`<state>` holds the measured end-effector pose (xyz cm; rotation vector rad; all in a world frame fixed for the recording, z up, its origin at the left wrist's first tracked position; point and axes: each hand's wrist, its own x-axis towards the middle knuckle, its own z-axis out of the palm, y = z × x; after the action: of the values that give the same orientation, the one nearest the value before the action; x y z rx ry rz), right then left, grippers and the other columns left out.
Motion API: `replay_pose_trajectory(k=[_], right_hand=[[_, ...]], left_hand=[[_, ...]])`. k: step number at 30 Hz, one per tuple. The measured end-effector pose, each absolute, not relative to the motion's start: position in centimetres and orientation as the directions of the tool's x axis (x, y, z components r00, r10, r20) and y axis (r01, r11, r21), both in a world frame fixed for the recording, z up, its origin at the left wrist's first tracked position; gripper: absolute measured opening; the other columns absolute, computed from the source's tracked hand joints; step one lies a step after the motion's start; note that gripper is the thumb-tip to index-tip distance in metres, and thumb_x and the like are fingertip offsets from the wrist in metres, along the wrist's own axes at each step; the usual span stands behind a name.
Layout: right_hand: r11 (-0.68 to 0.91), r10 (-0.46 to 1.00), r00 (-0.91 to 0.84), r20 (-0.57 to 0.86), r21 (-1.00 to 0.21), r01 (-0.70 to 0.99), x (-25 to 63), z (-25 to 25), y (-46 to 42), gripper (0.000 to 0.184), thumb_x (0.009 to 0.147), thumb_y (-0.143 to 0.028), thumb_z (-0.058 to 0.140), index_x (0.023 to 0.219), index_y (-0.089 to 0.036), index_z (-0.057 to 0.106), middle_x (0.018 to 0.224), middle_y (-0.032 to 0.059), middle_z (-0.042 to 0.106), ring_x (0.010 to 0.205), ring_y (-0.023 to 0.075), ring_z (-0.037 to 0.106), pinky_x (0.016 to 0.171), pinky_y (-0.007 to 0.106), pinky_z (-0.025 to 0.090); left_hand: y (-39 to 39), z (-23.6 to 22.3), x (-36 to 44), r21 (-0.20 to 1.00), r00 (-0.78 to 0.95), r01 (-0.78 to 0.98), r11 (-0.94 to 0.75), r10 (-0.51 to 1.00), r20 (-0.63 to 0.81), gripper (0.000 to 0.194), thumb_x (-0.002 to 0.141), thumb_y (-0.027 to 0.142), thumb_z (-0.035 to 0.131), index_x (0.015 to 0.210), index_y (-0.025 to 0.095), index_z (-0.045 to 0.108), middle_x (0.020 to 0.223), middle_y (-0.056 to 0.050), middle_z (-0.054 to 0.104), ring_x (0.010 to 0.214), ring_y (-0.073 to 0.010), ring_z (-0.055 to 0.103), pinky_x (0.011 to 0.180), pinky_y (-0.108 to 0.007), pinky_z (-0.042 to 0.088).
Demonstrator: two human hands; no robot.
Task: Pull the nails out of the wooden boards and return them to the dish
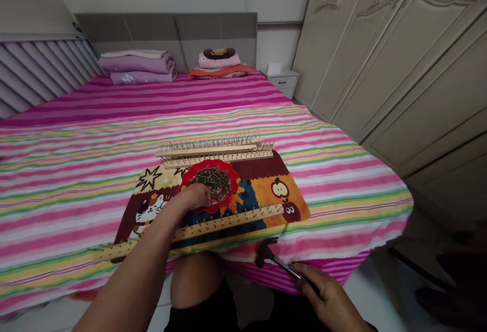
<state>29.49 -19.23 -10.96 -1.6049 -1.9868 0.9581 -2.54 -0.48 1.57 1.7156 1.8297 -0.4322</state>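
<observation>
My left hand (195, 196) reaches into a red dish (210, 184) full of small metal nails (213, 179), fingers curled in a pinch among them. My right hand (330, 299) is closed round the handle of a small hammer (271, 257), held low near the bed's front edge. A long wooden strip (228, 220) studded with nails lies on a colourful cartoon mat (266, 190) just in front of the dish. Two more nailed wooden strips (216, 149) lie behind the dish.
The mat rests on a bed with a pink striped sheet (114, 134). Folded blankets (137, 65) and pillows (220, 63) sit at the headboard. A wardrobe (399, 58) stands to the right, a nightstand (283, 80) beside it. My knees (196, 276) are below the bed edge.
</observation>
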Motion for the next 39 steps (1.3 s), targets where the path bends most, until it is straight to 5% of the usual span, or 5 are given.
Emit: replay_pose_trajectory(k=[7,12,19,31,39], right_hand=[[0.075,0.960,-0.246,-0.132,-0.728,0.681,29.1,-10.3,-19.0,0.034,0.085,-0.027,0.048,0.112,-0.023,0.068,0.111,0.0082,0.071,0.103,0.0226,0.066,0.091,0.033,0.052],[0.073,0.956,-0.256,-0.141,-0.733,0.677,29.2,-10.5,-19.2,0.035,0.087,-0.029,0.045,0.115,-0.022,0.066,0.112,0.0094,0.070,0.104,0.0223,0.065,0.091,0.033,0.052],[0.052,0.959,-0.241,-0.149,-0.744,0.667,29.2,-10.7,-19.3,0.036,0.086,-0.029,0.047,0.115,-0.023,0.066,0.111,0.0083,0.070,0.104,0.0225,0.065,0.092,0.034,0.051],[0.056,0.966,-0.223,-0.132,-0.734,0.676,28.8,-10.4,-19.2,0.036,0.082,-0.027,0.049,0.111,-0.023,0.069,0.108,0.0071,0.072,0.101,0.0232,0.067,0.089,0.035,0.053],[0.078,0.966,-0.230,-0.116,-0.722,0.687,28.9,-10.7,-19.3,0.036,0.083,-0.029,0.048,0.111,-0.020,0.069,0.109,0.0088,0.072,0.101,0.0244,0.067,0.089,0.037,0.053]], left_hand=[[-0.2,1.2,-3.6,0.331,0.101,0.931,0.152,0.765,-0.636,0.029,0.082,0.039,0.059,0.091,0.011,0.060,0.082,-0.002,0.061,0.070,-0.0103,0.057,0.064,-0.026,0.052],[-0.7,1.3,-5.9,0.577,0.120,0.794,0.191,0.881,-0.457,0.023,0.082,0.033,0.060,0.080,0.011,0.058,0.071,0.001,0.056,0.064,-0.0081,0.053,0.062,-0.023,0.049],[-2.5,2.2,-7.8,0.859,-0.019,0.445,0.252,0.962,-0.272,0.028,0.081,0.036,0.061,0.095,0.012,0.060,0.080,-0.002,0.062,0.070,-0.0102,0.057,0.068,-0.026,0.051],[-4.5,1.5,-8.3,0.942,-0.094,0.028,0.335,0.939,-0.331,0.025,0.078,0.032,0.066,0.089,0.009,0.063,0.077,-0.003,0.065,0.067,-0.0097,0.060,0.065,-0.025,0.054],[-7.7,1.8,-8.4,0.952,-0.266,-0.190,0.239,0.921,-0.284,0.035,0.056,0.025,0.082,0.085,0.013,0.068,0.074,-0.005,0.066,0.064,-0.0094,0.060,0.056,-0.018,0.052]])
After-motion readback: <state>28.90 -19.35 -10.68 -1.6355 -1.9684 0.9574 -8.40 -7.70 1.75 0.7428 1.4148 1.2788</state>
